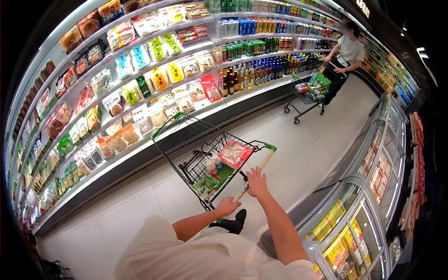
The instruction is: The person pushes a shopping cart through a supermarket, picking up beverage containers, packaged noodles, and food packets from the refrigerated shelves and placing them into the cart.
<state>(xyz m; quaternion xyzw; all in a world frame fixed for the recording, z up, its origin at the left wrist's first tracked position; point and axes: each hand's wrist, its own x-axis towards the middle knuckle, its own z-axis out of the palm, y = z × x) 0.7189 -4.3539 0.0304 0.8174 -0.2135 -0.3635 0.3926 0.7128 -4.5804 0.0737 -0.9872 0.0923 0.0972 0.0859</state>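
A black wire shopping cart [186, 173] with green corner pieces stands in front of me. My left hand [227, 206] is closed around the near end of its pale handle bar [243, 190]. Farther along the bar, my right hand [256, 181] lies over it with its fingers spread. Inside the cart are a red-edged flat package [235, 153], a green packet [204, 185] and small bottles [213, 163] with pale tops. A green panel [226, 173] lies beneath some of these goods.
Refrigerated shelves [140, 105] of packaged food and drinks curve along the left and back. Another person [351, 49] holds a second loaded cart [309, 88] at the upper right. Glass-topped freezers [368, 210] line the right side. Pale floor tiles [298, 144] run between.
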